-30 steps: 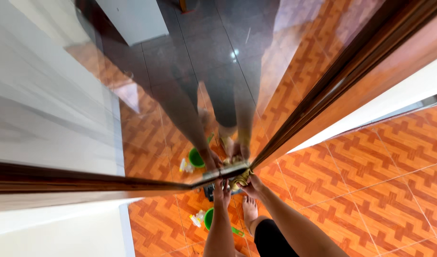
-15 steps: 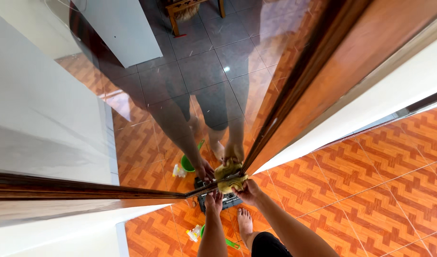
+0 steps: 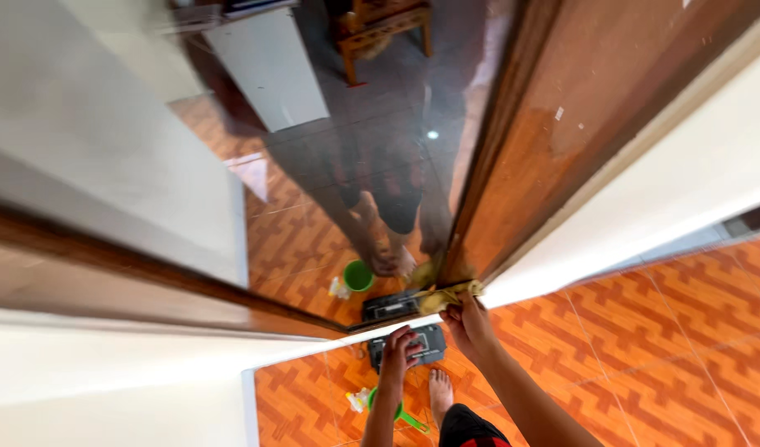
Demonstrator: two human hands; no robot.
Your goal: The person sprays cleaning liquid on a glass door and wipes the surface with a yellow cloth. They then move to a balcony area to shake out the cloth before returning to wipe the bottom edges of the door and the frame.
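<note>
Down below me, my right hand (image 3: 469, 324) is closed around a yellow cloth (image 3: 451, 295) and presses it against the bottom corner of the glass pane (image 3: 372, 165), just where the lower wooden rail (image 3: 190, 285) meets the upright wooden frame (image 3: 496, 149). The cloth is bunched, with one end reaching onto the upright frame and the rest lying along the rail. My left hand (image 3: 399, 354) is lower and to the left, with the fingers curled loosely; it is over a dark grey box (image 3: 430, 339) that stands on the floor, but I cannot tell if it holds or touches anything. The corner is narrow: rail and upright frame close it on two sides, and the white wall (image 3: 670, 190) runs just beside the frame on the right. On the right side the orange patterned floor (image 3: 645, 348) gives wide open room. On the left a white ledge (image 3: 107, 372) comes close under the rail and leaves less room there. Near my bare foot (image 3: 440, 389) a green bucket (image 3: 390, 406) stands on the floor, with a small white and yellow thing (image 3: 359, 400) just beside it; I cannot tell what it is. The glass mirrors the hands, the cloth, the box and the bucket, and through it I see a dark tiled floor, a white cabinet (image 3: 268, 66) and a wooden chair (image 3: 384, 29) farther away.
</note>
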